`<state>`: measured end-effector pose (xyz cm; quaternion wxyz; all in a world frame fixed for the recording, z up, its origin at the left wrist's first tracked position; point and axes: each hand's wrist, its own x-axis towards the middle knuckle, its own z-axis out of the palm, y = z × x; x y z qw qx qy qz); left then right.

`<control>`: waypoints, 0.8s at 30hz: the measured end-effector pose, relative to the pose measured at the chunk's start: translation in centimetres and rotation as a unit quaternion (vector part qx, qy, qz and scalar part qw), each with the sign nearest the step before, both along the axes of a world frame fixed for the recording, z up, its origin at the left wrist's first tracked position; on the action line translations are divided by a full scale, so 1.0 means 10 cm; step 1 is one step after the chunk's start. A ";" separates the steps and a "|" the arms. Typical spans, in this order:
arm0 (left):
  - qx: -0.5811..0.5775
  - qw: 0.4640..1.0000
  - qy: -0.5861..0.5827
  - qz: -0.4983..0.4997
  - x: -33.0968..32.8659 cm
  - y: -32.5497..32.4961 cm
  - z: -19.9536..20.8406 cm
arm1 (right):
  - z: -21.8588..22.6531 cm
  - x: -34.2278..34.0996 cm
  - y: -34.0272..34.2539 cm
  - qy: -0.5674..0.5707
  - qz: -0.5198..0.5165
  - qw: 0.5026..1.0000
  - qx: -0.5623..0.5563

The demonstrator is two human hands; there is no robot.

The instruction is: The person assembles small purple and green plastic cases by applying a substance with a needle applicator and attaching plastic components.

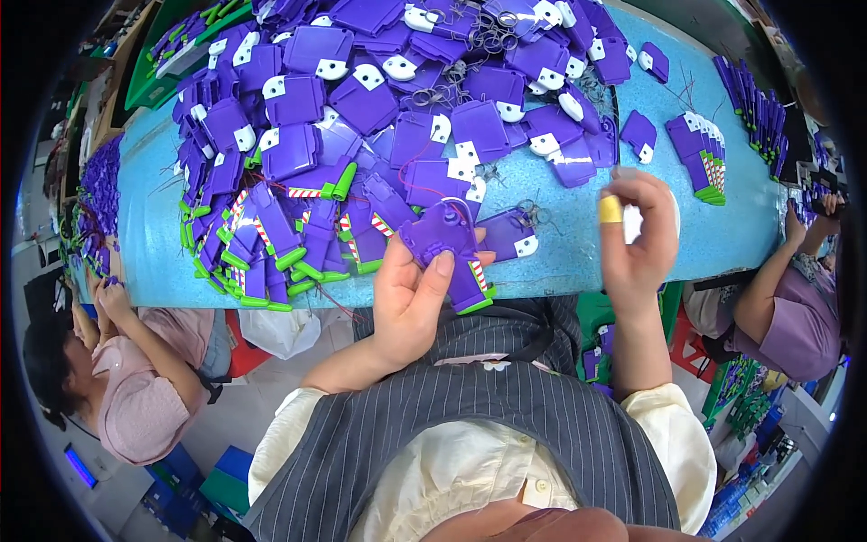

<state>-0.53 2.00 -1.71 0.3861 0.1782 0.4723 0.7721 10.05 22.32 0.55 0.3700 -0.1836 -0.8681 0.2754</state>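
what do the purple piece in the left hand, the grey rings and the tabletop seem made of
Purple piece in the left hand: likely hard plastic, slightly glossy, with moulded-looking details.
Grey rings: probably metal, going by their thin, wire-like loops.
Tabletop: smooth, shiny blue covering; exact material unclear.

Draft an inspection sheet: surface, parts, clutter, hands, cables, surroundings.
Surface: blue table, largely covered toward its far left
Parts: heaped purple panels, many white-cornered; green-tipped parts nearer; stack at right
Clutter: white bag beyond the near edge, left
Hands: left hand holds a purple part with a green end; right hand raised, yellow wrap on one digit, something white showing, grip unclear
Cables: grey wires coiled among the panels
Surroundings: co-workers at left and right; green bin upper left
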 end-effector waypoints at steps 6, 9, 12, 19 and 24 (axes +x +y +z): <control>-0.032 0.999 0.007 0.007 -0.03 -0.02 0.02 | 0.07 0.08 -0.22 -0.206 0.041 0.968 -0.138; -0.020 1.000 -0.005 -0.004 0.00 0.02 0.05 | -0.05 -0.12 -0.19 -0.236 0.094 0.964 0.074; -0.023 0.999 0.005 -0.027 0.02 0.00 0.09 | -0.04 -0.15 -0.07 -0.166 0.099 0.980 0.052; -0.023 1.000 -0.008 -0.015 0.09 -0.04 0.05 | -0.21 -0.05 -0.03 -0.192 0.055 0.979 -0.040; -0.020 1.000 0.004 -0.019 0.07 -0.05 0.01 | -0.10 0.11 -0.10 -0.054 -0.074 0.985 -0.147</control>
